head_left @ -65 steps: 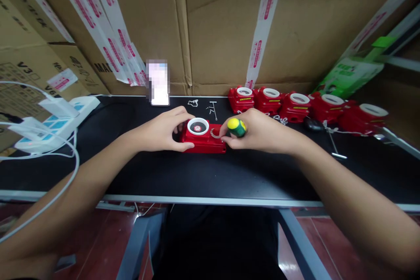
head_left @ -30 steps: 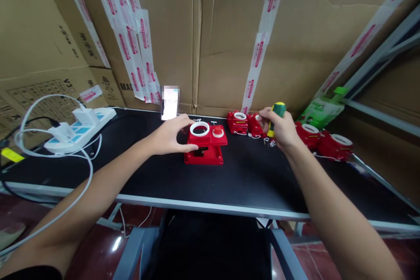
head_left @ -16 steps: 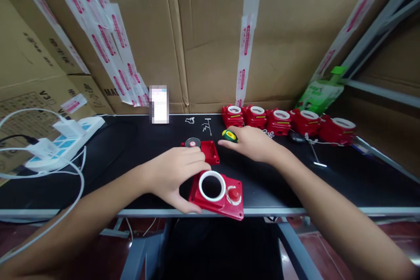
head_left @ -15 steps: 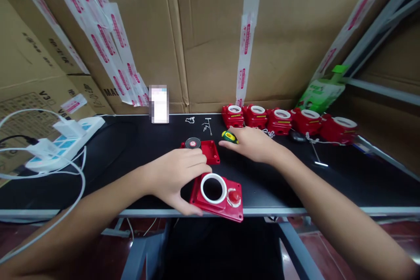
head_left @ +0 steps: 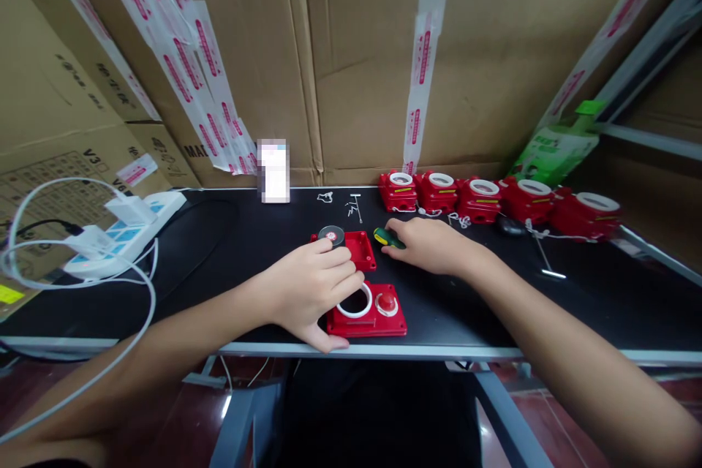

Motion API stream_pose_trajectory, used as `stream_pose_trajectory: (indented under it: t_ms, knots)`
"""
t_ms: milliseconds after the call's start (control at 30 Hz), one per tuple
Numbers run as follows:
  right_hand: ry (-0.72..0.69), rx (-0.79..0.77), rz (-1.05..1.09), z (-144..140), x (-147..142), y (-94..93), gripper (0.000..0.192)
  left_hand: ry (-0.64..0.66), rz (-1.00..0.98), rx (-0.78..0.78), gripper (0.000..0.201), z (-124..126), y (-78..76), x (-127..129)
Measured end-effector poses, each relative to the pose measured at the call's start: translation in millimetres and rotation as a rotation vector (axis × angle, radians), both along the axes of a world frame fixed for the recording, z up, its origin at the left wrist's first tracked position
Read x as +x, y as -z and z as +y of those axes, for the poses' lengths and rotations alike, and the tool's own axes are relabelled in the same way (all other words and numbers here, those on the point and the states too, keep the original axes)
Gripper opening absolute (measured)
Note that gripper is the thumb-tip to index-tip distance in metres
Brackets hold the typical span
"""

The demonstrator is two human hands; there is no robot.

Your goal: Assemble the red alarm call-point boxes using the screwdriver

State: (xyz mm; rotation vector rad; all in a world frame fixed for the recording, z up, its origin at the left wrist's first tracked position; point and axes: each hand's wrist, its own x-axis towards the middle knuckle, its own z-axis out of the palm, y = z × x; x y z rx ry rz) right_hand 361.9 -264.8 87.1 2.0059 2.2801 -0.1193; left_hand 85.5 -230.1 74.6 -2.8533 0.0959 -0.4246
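My left hand (head_left: 312, 291) grips a red cover plate (head_left: 378, 314) that lies flat by the table's front edge. The plate has a white ring and a red button on top. Just behind it sits the open red base box (head_left: 362, 250), with a black round part (head_left: 330, 235) at its left corner. My right hand (head_left: 433, 247) rests palm down to the right of the base. Its fingers lie on a green and yellow screwdriver (head_left: 387, 237) lying on the black table (head_left: 252, 248).
Several closed red boxes (head_left: 482, 197) line the back right, near a green pouch (head_left: 553, 150). Small metal pins (head_left: 354, 206) and a phone (head_left: 273, 170) stand at the back. A power strip (head_left: 131, 223) with white cables is at the left. A thin metal tool (head_left: 545, 263) lies right.
My left hand lifted the cover plate off the base, brought it toward the front edge and laid it flat. My right hand lowered the screwdriver onto the table.
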Motion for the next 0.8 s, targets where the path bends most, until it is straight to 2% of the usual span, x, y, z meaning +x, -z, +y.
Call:
stream_pose_trajectory:
  t_ms: [167,267,367,533,667,800]
  knots:
    - [0.003,-0.015,0.02,2,2,2.9,0.051,-0.033,-0.014,0.068,0.059,1,-3.8,-2]
    - [0.004,-0.028,0.036,2,3,3.1,0.05,-0.042,-0.057,0.037,0.06,4,-6.4,-4]
    - [0.002,-0.044,0.056,1,4,1.6,0.048,-0.074,-0.17,-0.043,0.053,13,-12.1,-8]
    - [0.004,-0.068,0.084,2,7,1.6,0.046,-0.187,-0.354,-0.277,0.02,37,-25.0,-23]
    - [0.005,-0.083,0.102,4,9,3.6,0.045,-0.292,-0.453,-0.385,0.016,53,-30.7,-37]
    - [0.012,-0.089,0.122,5,10,3.8,0.044,-0.324,-0.342,-0.505,0.019,62,-29.1,-40]
